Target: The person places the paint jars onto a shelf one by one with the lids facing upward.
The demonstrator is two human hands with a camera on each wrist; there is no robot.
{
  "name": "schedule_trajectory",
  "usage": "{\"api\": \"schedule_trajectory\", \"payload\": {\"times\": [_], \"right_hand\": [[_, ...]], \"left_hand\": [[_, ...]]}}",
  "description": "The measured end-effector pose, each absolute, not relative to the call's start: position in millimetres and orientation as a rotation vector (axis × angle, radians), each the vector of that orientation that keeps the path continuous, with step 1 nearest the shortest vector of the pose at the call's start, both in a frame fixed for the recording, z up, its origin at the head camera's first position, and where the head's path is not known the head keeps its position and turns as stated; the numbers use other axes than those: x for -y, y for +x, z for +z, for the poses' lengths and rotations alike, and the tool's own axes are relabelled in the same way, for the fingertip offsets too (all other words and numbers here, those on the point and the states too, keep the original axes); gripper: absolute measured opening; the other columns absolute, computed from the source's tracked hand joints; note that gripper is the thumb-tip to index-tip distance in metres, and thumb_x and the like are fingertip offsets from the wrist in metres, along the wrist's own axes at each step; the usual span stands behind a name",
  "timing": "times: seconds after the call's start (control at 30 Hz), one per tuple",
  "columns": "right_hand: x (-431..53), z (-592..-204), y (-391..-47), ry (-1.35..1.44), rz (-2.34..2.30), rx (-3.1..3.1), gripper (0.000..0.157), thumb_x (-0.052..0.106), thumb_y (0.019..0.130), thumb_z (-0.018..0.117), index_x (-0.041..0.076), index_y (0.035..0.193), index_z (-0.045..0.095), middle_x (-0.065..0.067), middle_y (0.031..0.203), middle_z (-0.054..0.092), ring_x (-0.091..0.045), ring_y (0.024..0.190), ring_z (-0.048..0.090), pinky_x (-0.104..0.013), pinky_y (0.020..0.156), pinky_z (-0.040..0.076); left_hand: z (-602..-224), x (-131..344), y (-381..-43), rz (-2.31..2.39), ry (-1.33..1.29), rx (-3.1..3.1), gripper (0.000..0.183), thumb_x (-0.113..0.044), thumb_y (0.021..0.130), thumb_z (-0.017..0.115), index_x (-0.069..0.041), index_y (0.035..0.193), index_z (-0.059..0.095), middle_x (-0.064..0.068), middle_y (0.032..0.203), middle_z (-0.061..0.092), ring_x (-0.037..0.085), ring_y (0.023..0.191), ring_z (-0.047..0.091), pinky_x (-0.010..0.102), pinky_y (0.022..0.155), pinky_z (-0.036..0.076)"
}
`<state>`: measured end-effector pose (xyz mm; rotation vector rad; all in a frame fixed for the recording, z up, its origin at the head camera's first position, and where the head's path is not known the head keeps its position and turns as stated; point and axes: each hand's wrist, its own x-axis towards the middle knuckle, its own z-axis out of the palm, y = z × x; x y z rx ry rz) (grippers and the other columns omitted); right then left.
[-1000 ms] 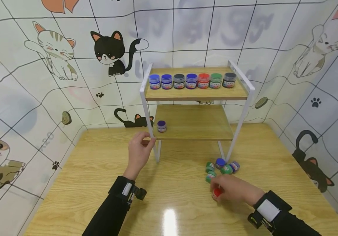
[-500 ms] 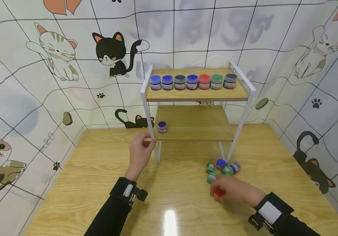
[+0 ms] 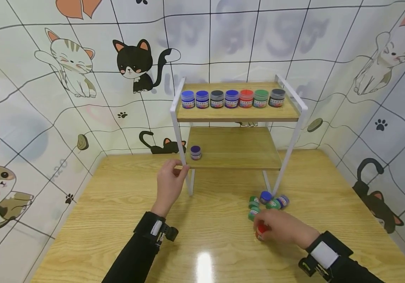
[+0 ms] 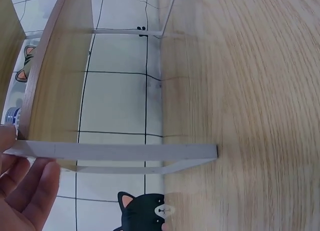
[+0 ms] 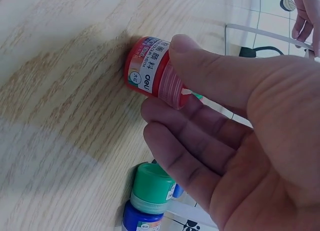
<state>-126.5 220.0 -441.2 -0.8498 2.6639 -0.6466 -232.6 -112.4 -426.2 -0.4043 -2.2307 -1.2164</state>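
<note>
My right hand point(image 3: 283, 228) pinches a red paint jar point(image 5: 150, 66) between thumb and fingers, low over the table. Its label and ribbed clear cap rim face the right wrist camera. Beyond that hand lie green jars point(image 3: 253, 213) and blue ones point(image 3: 266, 197), some tipped on their sides, by the rack's right front leg. My left hand point(image 3: 169, 181) grips the white left front leg point(image 4: 130, 151) of the two-tier rack at lower-shelf height, thumb on one side and fingers on the other. A purple-lidded jar point(image 3: 196, 152) stands upright on the lower shelf point(image 3: 237, 149) close to that hand.
On the upper shelf point(image 3: 237, 114) a row of several upright jars runs from blue at left to a dark-lidded jar point(image 3: 277, 98) at right. The wooden table point(image 3: 216, 224) meets a cat-printed wall covering point(image 3: 223, 43) behind the rack and at both sides.
The head view has shifted slightly. My left hand stays on the rack leg, and my right hand keeps the red paint jar at nearly the same spot.
</note>
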Motion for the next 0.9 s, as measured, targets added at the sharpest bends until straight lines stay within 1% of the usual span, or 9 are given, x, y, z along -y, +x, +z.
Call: {"api": "schedule_trajectory", "payload": {"times": [0.2, 0.27, 0.37, 0.5, 0.6, 0.9], "right_hand": [[-220.4, -438.5, -127.1, -0.862, -0.673, -2.632, 0.02, 0.014, 0.077, 0.077, 0.021, 0.093, 0.066, 0.011, 0.086, 0.059, -0.007, 0.076, 0.051, -0.026, 0.064, 0.046], [-220.5, -437.6, -127.3, -0.865, -0.686, -2.618, 0.021, 0.011, 0.076, 0.076, 0.021, 0.093, 0.067, 0.011, 0.086, 0.059, -0.007, 0.075, 0.051, -0.026, 0.064, 0.046], [-220.7, -436.0, -127.2, -0.869, -0.705, -2.606, 0.023, 0.008, 0.075, 0.076, 0.02, 0.093, 0.069, 0.011, 0.085, 0.06, -0.007, 0.074, 0.052, -0.026, 0.063, 0.046], [-221.8, -435.8, -126.3, -0.883, -0.733, -2.592, 0.025, 0.005, 0.073, 0.076, 0.019, 0.093, 0.069, 0.011, 0.088, 0.063, -0.007, 0.076, 0.055, -0.027, 0.065, 0.049], [-222.8, -435.9, -125.8, -0.898, -0.743, -2.584, 0.025, 0.006, 0.074, 0.076, 0.018, 0.095, 0.069, 0.009, 0.09, 0.064, -0.008, 0.078, 0.057, -0.029, 0.067, 0.051], [-222.4, -429.5, -129.0, -0.946, -0.72, -2.601, 0.026, 0.007, 0.074, 0.076, 0.016, 0.097, 0.068, 0.009, 0.087, 0.061, -0.008, 0.076, 0.054, -0.027, 0.065, 0.048]], "left_hand": [[-428.4, 108.5, -234.1, -1.179, -0.426, 2.218, 0.016, -0.024, 0.09, 0.067, -0.008, 0.092, 0.065, 0.006, 0.092, 0.059, 0.015, 0.077, 0.063, 0.03, 0.059, 0.054], [-428.7, 107.7, -234.3, -1.181, -0.434, 2.203, 0.015, -0.023, 0.09, 0.068, -0.008, 0.094, 0.065, 0.006, 0.092, 0.058, 0.014, 0.077, 0.062, 0.031, 0.06, 0.054], [-428.0, 106.6, -234.5, -1.188, -0.446, 2.18, 0.016, -0.02, 0.089, 0.069, -0.007, 0.098, 0.064, 0.007, 0.095, 0.06, 0.014, 0.076, 0.063, 0.031, 0.061, 0.054], [-427.1, 106.7, -234.4, -1.185, -0.481, 2.18, 0.018, -0.017, 0.089, 0.068, -0.007, 0.103, 0.063, 0.007, 0.098, 0.064, 0.014, 0.074, 0.066, 0.031, 0.06, 0.055], [-426.3, 108.3, -233.7, -1.185, -0.501, 2.186, 0.017, -0.018, 0.09, 0.067, -0.008, 0.103, 0.062, 0.006, 0.097, 0.065, 0.014, 0.074, 0.067, 0.032, 0.059, 0.054], [-426.6, 111.5, -234.1, -1.184, -0.511, 2.197, 0.017, -0.02, 0.091, 0.066, -0.01, 0.104, 0.063, 0.004, 0.098, 0.066, 0.012, 0.076, 0.068, 0.031, 0.059, 0.053]]}}
